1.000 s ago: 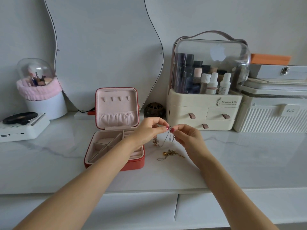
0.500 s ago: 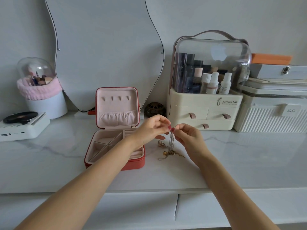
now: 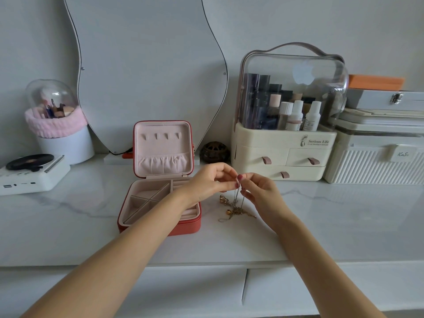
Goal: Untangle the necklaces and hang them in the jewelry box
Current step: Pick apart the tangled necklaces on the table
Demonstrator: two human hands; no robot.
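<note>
A red jewelry box (image 3: 160, 226) stands open on the marble counter, pink lined, with small hooks (image 3: 161, 135) in its upright lid and nothing hanging on them. Just right of it lies a tangle of thin gold necklaces (image 3: 234, 211). My left hand (image 3: 208, 182) and my right hand (image 3: 259, 191) meet above the tangle, fingertips together. Both pinch the upper end of a fine chain (image 3: 238, 196) that hangs down into the heap.
A wavy mirror (image 3: 146, 65) leans on the wall behind the box. A cream cosmetics organiser (image 3: 282, 152) and a white ribbed case (image 3: 376, 164) stand at the right. A small record-player gadget (image 3: 32, 173) and a brush holder (image 3: 59, 129) sit at the left.
The chain hung slanted to the left between my fingers a second ago; now it hangs straight down into the heap. Both hands stayed almost in place.
</note>
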